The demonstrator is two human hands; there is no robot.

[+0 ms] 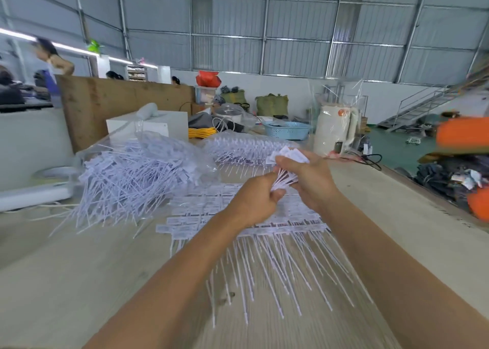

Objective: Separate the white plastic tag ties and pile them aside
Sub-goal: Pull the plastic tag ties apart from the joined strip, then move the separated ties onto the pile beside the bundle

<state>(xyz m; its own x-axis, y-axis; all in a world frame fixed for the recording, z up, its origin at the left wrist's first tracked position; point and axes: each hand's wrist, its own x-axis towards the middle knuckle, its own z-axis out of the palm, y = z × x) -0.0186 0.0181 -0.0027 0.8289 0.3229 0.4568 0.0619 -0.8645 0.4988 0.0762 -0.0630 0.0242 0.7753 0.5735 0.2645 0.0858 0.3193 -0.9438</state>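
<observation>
Setting: a large workshop hall with grey panelled walls, seen from a camera on the person's head, looking down at a pale wooden bench (79,274).
Left hand (255,201): raised above the bench, its grip curled round the thin tail ends of a small bundle of tag ties (286,171).
Right hand (308,176): just beside the left, its grip pinching the same bundle higher up, with the flat white tag heads fanning out above the fingers.
Bundle position: held in the air between both hands, over the middle of the bench.
Joined strips (264,229): rows of white tag ties still attached side by side lie flat on the bench under the hands, with their thin tails pointing toward the person.
Loose pile (132,179): a big heap of separated white ties lies to the left, partly on clear plastic wrap.
Far strips (243,148): another batch of ties lies behind the hands, in clear plastic.
Behind the bench: a white box (148,126), a coil of yellow cord (201,132), a light blue basket (287,130) and a cream jug wrapped in clear film (336,129).
Far left: blurred people at another work area.
</observation>
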